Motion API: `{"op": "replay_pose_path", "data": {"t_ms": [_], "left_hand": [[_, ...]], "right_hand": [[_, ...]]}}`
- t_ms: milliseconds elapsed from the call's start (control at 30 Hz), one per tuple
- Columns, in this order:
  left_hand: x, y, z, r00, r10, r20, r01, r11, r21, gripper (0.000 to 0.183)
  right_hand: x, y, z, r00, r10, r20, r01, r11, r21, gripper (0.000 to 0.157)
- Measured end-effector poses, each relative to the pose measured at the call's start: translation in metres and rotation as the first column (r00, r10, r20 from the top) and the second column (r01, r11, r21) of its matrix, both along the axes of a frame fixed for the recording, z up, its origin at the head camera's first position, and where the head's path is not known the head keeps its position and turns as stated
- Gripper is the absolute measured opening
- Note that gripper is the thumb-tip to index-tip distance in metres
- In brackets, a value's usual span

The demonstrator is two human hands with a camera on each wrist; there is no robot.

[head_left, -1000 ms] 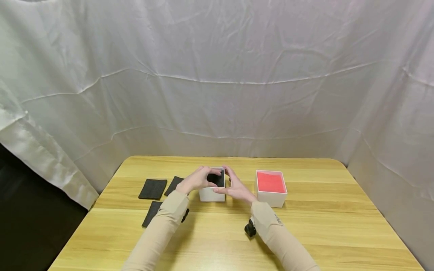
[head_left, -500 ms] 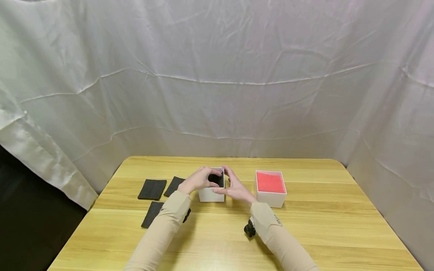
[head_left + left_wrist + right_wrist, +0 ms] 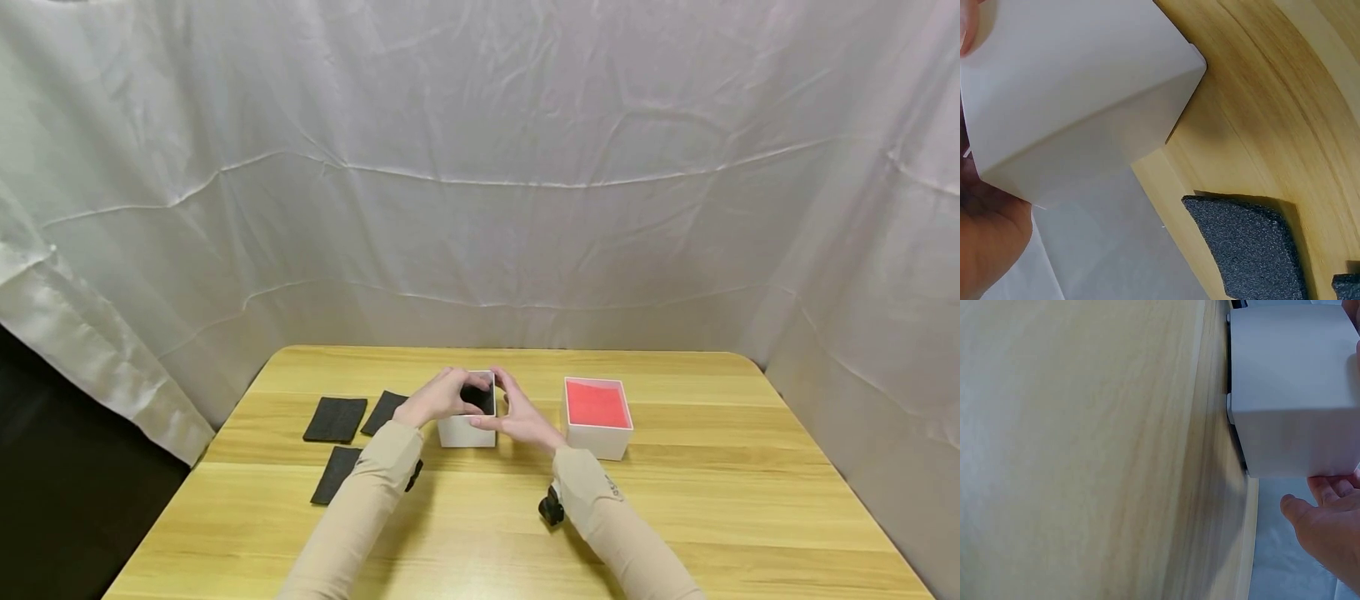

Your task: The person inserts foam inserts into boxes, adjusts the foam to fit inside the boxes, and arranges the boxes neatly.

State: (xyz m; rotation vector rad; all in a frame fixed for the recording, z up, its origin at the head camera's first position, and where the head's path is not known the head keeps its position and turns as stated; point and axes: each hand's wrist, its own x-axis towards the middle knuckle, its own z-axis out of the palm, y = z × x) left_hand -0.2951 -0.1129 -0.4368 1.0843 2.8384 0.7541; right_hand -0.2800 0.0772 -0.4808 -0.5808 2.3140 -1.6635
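Mid-table in the head view is a white box (image 3: 467,432), its top uncovered and its inside dark. My left hand (image 3: 437,398) grips it over the left rim, thumb and fingers curved across the opening; their tips are partly lost against the dark inside. On the other side my right hand (image 3: 522,414) holds the box, its thumb along the front rim and fingers around the right rear corner. The right wrist view has the right-hand fingers (image 3: 1329,487) against the box's side. Beneath the left hand in the left wrist view are the box's plain white faces (image 3: 1085,69).
Black foam squares lie to the left: one at the back (image 3: 335,419), another nearer the box (image 3: 384,412), a third in front (image 3: 336,475), partly behind the left sleeve. Right of the hands stands a second white box (image 3: 600,442) with a red sheet (image 3: 597,404) inside.
Both hands keep almost the same hold on the white box. The whole head view has drifted very slightly; nothing else visibly differs.
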Motion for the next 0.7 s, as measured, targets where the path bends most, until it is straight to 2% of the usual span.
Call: {"op": "replay_pose_path", "data": {"t_ms": [67, 100, 433, 700], "left_hand": [[-0.001, 0.001, -0.001, 1.000, 0.001, 0.006, -0.001, 1.000, 0.003, 0.030], [0.003, 0.004, 0.005, 1.000, 0.020, 0.023, -0.020, 1.000, -0.008, 0.030], [0.000, 0.011, 0.003, 0.995, 0.096, 0.036, -0.094, 0.993, -0.064, 0.026], [0.002, 0.013, 0.002, 0.995, 0.098, 0.027, -0.096, 0.993, -0.070, 0.023]], "right_hand": [[0.000, 0.000, 0.000, 1.000, 0.000, -0.003, 0.000, 1.000, 0.000, 0.103], [0.000, 0.000, 0.000, 1.000, -0.002, -0.005, 0.002, 1.000, 0.001, 0.103], [0.000, 0.000, 0.001, 1.000, -0.012, -0.009, 0.012, 1.000, 0.011, 0.101], [0.000, 0.001, -0.001, 1.000, -0.006, -0.007, 0.006, 1.000, 0.011, 0.103]]}}
